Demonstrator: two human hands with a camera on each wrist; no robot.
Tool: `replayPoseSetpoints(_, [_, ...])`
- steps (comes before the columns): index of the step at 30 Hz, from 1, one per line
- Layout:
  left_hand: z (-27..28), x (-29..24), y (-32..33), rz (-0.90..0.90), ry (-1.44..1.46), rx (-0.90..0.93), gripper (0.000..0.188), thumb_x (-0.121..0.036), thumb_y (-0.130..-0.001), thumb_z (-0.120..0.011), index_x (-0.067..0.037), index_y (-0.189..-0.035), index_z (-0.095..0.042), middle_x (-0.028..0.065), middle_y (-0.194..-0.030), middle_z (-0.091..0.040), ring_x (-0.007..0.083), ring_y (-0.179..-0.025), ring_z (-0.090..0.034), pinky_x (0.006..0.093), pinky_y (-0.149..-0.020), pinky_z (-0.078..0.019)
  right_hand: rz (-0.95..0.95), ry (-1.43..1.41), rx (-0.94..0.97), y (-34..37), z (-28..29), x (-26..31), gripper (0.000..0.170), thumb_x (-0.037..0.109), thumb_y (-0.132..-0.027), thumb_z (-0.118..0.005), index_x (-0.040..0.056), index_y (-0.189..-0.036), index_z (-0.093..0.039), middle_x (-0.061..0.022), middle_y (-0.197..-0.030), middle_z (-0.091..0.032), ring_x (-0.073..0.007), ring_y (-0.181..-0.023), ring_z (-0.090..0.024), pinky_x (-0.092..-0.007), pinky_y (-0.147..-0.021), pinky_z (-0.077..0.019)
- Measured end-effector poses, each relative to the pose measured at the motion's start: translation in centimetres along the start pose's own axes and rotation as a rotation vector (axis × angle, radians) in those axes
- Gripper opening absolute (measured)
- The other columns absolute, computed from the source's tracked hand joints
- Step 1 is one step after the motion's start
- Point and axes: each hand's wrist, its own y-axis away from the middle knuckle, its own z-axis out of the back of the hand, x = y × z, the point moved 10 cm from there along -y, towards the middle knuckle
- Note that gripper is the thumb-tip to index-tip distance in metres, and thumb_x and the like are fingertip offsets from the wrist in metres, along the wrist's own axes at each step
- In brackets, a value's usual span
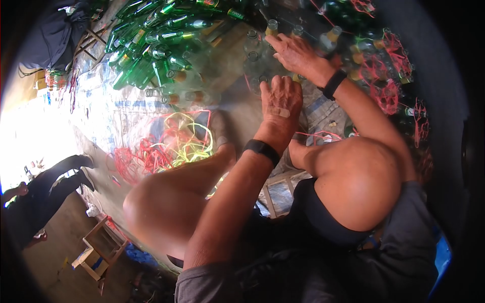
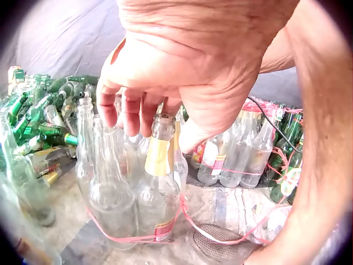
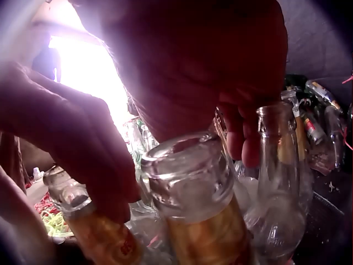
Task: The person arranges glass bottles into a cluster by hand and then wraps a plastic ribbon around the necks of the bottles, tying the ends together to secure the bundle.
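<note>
Bare knees [image 1: 359, 177] right up close to the head camera, with long arms past them to a bunch of clear bottles [image 2: 113, 204]. Standing side by side on the floor, with pink string [image 2: 129, 239] round the low part. Shiny gold paper [image 2: 160, 159] on one bottle neck.

Left hand [image 1: 281, 101] over the bottle tops, fingers bent partway down, thumb set apart. Very near the necks, maybe touching; tight hold or light touch, cannot tell. Right hand [image 1: 298, 54] a bit farther out, also by bottle tops, fingers loosely open, with nothing plainly held.

Step in hand, by the look of it: getting the clear bottles close together inside the string. Called for next, as a best guess: steady necks, soft fingers and a flat, snug loop.

In the way: a loose bit of pink string across the shoe [image 2: 220, 243], easy to snag. Tall, slippery glass, easy to knock over. More tied bottles [image 2: 237, 160] close behind, so not much room to move.

Farther off, a big heap of green bottles [image 1: 151, 45], many lying down. Closer in, a messy tangle of red and yellow string [image 1: 156, 154]. Over to the left, a little wooden stool [image 1: 95, 240] and somebody's dark trousers [image 1: 45, 202].
</note>
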Motion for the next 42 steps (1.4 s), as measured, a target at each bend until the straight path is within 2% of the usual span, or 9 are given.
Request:
replayPoseSetpoints(13, [-0.6,0.6,-0.1,-0.005,-0.009,0.006,0.029,-0.015,-0.075,-0.073,-0.012,-0.104,-0.068,0.0060,-0.107,-0.061,0.0266,-0.108,-0.053,0.0474,-0.089,-0.0398,0.003,0.032,0.026,0.1,-0.7,0.3,0.060,0.005,-0.090,-0.065,0.0093,-0.146,-0.045,-0.0204,-0.118,-0.064,-0.0424,-0.103,-0.064,-0.0495,-0.089,-0.0527])
replayPoseSetpoints(19, [-0.1,0.9,-0.2,-0.009,-0.007,-0.036,0.022,-0.026,-0.089,-0.069,-0.015,-0.108,-0.066,0.0044,-0.107,-0.063,0.0239,-0.108,-0.056,0.0456,-0.085,-0.0422,0.075,0.015,-0.166,1.6,4.4,2.2,0.065,-0.007,-0.082,-0.056,0.0074,-0.145,-0.050,-0.0213,-0.108,-0.062,-0.0406,-0.099,-0.062,-0.0467,-0.090,-0.0522])
replayPoseSetpoints(25, [-1.3,1.2,0.0,0.073,0.073,-0.026,0.031,-0.018,-0.084,-0.068,-0.013,-0.114,-0.064,0.0053,-0.105,-0.061,0.0255,-0.103,-0.060,0.0392,-0.081,-0.0460,-0.129,-0.189,-0.445,4.0,11.5,-2.0,0.032,0.002,-0.088,-0.065,0.0064,-0.120,-0.062,-0.0129,-0.097,-0.062,-0.0356,-0.092,-0.064,-0.0422,-0.078,-0.0540])
replayPoseSetpoints(29, [-1.5,1.5,0.5,0.098,0.098,-0.056,0.036,-0.017,-0.085,-0.067,-0.012,-0.120,-0.063,0.0063,-0.105,-0.061,0.0262,-0.103,-0.060,0.0404,-0.081,-0.0461,-0.368,0.045,-0.504,5.7,11.5,-10.3,0.043,0.018,-0.082,-0.078,0.0116,-0.122,-0.064,-0.0168,-0.107,-0.060,-0.0386,-0.100,-0.063,-0.0455,-0.086,-0.0538])
replayPoseSetpoints(30, [-0.9,1.6,0.6,0.104,0.104,-0.137,0.033,-0.032,-0.090,-0.067,-0.011,-0.114,-0.063,0.0073,-0.101,-0.062,0.0279,-0.098,-0.063,0.0429,-0.078,-0.0479,-0.410,0.119,-0.505,6.1,11.6,-11.7,0.047,0.021,-0.080,-0.081,0.0128,-0.124,-0.063,-0.0181,-0.109,-0.058,-0.0389,-0.101,-0.063,-0.0452,-0.087,-0.0537])
replayPoseSetpoints(31, [-0.4,1.7,0.8,0.110,0.109,-0.220,0.039,-0.047,-0.094,-0.066,-0.011,-0.109,-0.062,0.0082,-0.098,-0.064,0.0295,-0.092,-0.065,0.0455,-0.075,-0.0498,-0.431,0.161,-0.458,6.2,10.9,-13.3,0.051,0.030,-0.082,-0.080,0.0125,-0.127,-0.062,-0.0209,-0.114,-0.057,-0.0424,-0.104,-0.062,-0.0463,-0.088,-0.0541])
replayPoseSetpoints(35, [-1.4,2.3,1.2,0.161,0.170,-0.236,0.041,-0.044,-0.094,-0.068,-0.011,-0.116,-0.060,0.0099,-0.103,-0.066,0.0298,-0.093,-0.067,0.0437,-0.076,-0.0521,-0.620,0.097,-0.108,6.9,5.5,-19.0,0.050,0.044,-0.091,-0.069,0.0099,-0.126,-0.060,-0.0256,-0.119,-0.062,-0.0466,-0.110,-0.063,-0.0527,-0.088,-0.0533])
replayPoseSetpoints(39, [-1.2,2.7,1.5,0.200,0.283,-0.264,0.042,-0.043,-0.093,-0.069,-0.010,-0.116,-0.060,0.0109,-0.105,-0.066,0.0324,-0.093,-0.068,0.0451,-0.073,-0.0532,-0.612,0.004,-0.065,6.3,3.4,-20.2,0.048,0.041,-0.092,-0.068,0.0086,-0.126,-0.060,-0.0281,-0.106,-0.069,-0.0479,-0.101,-0.066,-0.0556,-0.084,-0.0532])
replayPoseSetpoints(42, [-0.7,2.7,1.8,0.218,0.360,-0.322,0.039,-0.024,-0.090,-0.071,-0.005,-0.122,-0.061,0.0116,-0.101,-0.064,0.0302,-0.090,-0.065,0.0424,-0.075,-0.0504,-0.525,-0.002,-0.188,5.8,4.2,-19.2,0.046,0.040,-0.091,-0.068,0.0063,-0.121,-0.060,-0.0280,-0.094,-0.071,-0.0495,-0.094,-0.067,-0.0568,-0.080,-0.0533])
